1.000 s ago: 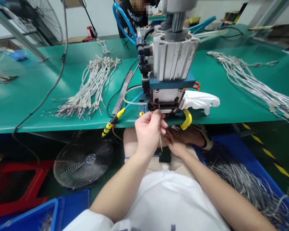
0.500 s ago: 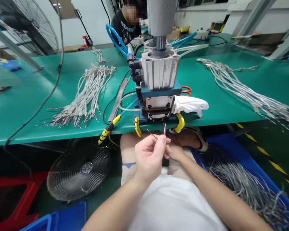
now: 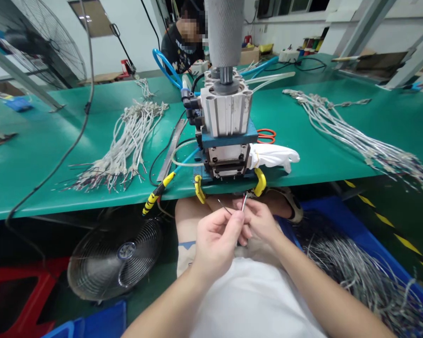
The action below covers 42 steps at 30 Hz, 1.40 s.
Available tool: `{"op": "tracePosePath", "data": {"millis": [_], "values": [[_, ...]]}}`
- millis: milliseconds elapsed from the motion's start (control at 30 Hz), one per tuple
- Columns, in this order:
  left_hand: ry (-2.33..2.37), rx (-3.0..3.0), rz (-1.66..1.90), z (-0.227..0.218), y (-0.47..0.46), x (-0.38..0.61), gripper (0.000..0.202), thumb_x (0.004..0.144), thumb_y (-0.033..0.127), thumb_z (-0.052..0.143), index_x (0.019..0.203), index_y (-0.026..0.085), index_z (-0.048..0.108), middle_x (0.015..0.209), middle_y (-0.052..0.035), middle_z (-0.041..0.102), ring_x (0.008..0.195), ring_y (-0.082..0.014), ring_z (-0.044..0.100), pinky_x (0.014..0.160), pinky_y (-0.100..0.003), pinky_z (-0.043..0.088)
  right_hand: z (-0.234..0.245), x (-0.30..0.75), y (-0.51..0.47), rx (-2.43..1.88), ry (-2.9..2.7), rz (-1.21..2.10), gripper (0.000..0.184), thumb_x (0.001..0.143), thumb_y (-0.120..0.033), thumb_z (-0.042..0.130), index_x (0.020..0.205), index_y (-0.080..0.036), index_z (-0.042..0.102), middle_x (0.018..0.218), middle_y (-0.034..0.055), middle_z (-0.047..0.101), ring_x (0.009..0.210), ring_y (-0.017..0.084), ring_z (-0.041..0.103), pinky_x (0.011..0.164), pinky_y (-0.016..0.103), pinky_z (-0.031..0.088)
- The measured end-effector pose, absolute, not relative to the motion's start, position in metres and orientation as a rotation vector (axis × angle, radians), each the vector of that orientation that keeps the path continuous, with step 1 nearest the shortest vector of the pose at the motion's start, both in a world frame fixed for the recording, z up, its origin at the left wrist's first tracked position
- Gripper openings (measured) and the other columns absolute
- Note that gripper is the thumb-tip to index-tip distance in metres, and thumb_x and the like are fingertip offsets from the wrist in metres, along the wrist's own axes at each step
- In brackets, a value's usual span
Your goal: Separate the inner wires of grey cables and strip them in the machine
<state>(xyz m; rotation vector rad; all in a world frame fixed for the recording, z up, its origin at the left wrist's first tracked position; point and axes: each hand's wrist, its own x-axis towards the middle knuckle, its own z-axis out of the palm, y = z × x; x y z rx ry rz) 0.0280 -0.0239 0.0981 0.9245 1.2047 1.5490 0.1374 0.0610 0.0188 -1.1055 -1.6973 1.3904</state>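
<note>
My left hand pinches a thin cable between thumb and forefinger, above my lap. Its fine coloured wires stick up past my fingertips, and one dark strand juts off to the left. Close against it on the right, my right hand has its fingers closed at the wire ends; the exact grip is partly hidden. Just beyond both hands, at the table's front edge, stands a pneumatic press with a narrow slot low on its front, above the wires.
Bundles of white cables lie on the green table: one pile left, another right. Yellow clamps flank the press base. Orange-handled scissors lie behind it. Below are a fan and a blue bin of cables. A person sits opposite.
My right hand has come up from behind the left to the coloured wires, its fingers now at their ends. The wires have tilted slightly right. The view has shifted a little.
</note>
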Motion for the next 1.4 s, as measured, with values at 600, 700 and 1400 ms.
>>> {"op": "tracePosePath", "data": {"millis": [600,700,1400], "values": [[1.393,1.091,1.605,0.093,-0.034,0.035,0.009,0.083,0.021,0.070,0.091,0.017,0.068,0.078,-0.0028,0.071,0.062,-0.0144,0.067,0.059,-0.024,0.057,0.095,0.158,0.018,-0.765,-1.249,1.449,0.015,0.086,-0.018,0.070,0.073,-0.023,0.074,0.074,-0.0013,0.060,0.073,0.013,0.058,0.067,0.025,0.048],[1.424,1.325,1.647,0.089,-0.033,0.035,0.010,0.082,0.014,0.070,0.090,0.019,0.073,0.085,-0.0049,0.075,0.070,-0.0171,0.070,0.064,-0.026,0.058,0.099,0.159,0.019,-0.806,-1.307,1.393,0.015,0.086,-0.019,0.069,0.072,-0.023,0.073,0.075,0.0000,0.063,0.072,0.015,0.059,0.066,0.027,0.048],[1.381,1.364,1.389,0.101,-0.030,0.027,0.017,0.092,0.023,0.057,0.097,0.019,0.073,0.084,-0.0061,0.068,0.072,-0.0167,0.063,0.065,-0.026,0.053,0.103,0.159,0.024,-0.772,-1.303,1.461,0.013,0.085,-0.020,0.070,0.076,-0.025,0.078,0.076,0.0009,0.065,0.071,0.016,0.062,0.063,0.027,0.053]]}}
